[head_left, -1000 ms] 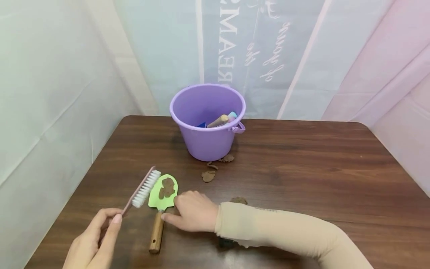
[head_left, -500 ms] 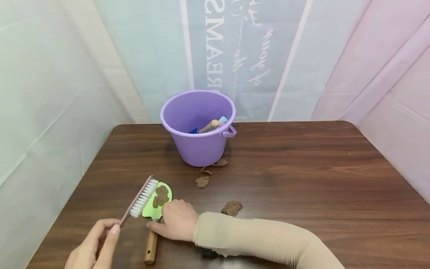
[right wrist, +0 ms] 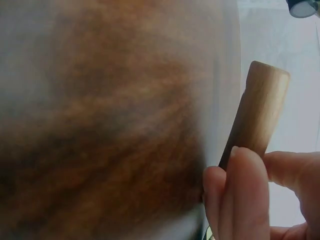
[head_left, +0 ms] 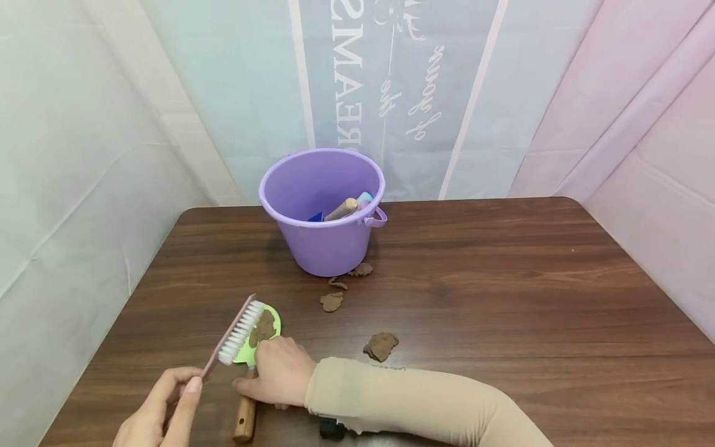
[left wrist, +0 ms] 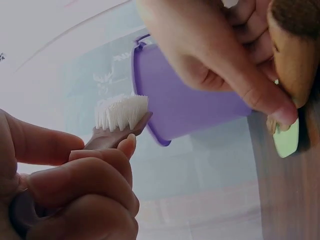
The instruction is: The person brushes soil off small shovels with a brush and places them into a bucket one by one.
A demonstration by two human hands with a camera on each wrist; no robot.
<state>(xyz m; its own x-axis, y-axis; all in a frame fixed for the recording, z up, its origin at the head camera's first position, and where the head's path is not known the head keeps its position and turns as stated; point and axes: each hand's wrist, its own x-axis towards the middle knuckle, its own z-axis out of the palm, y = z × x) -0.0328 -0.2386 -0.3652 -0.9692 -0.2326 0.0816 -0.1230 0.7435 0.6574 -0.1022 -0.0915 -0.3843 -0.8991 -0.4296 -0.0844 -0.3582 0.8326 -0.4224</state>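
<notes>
My left hand (head_left: 159, 406) grips a scrub brush (head_left: 237, 335) with a pinkish handle and white bristles. It is raised beside a hand trowel (head_left: 244, 419), bristles facing right. In the left wrist view the fingers curl round the brush handle (left wrist: 107, 140). The trowel has a green blade and a wooden handle, with brown clay-like lumps (head_left: 265, 328) on the blade. My right hand (head_left: 282, 372) holds the trowel near its neck; the right wrist view has fingers and thumb on both sides of the wooden handle (right wrist: 262, 105). That hand covers the neck and part of the blade.
A purple bucket (head_left: 329, 245) stands at the back, with a wooden-looking handle (head_left: 342, 210) and a blue piece (head_left: 316, 217) inside. Brown lumps lie by its base, including a flat one (head_left: 332, 302). A larger brown lump (head_left: 382, 346) lies right of the hands.
My right hand has moved further onto the trowel's neck and handle. The brush appears closer over the blade's left edge. The head view has shifted, so the scene sits further left.
</notes>
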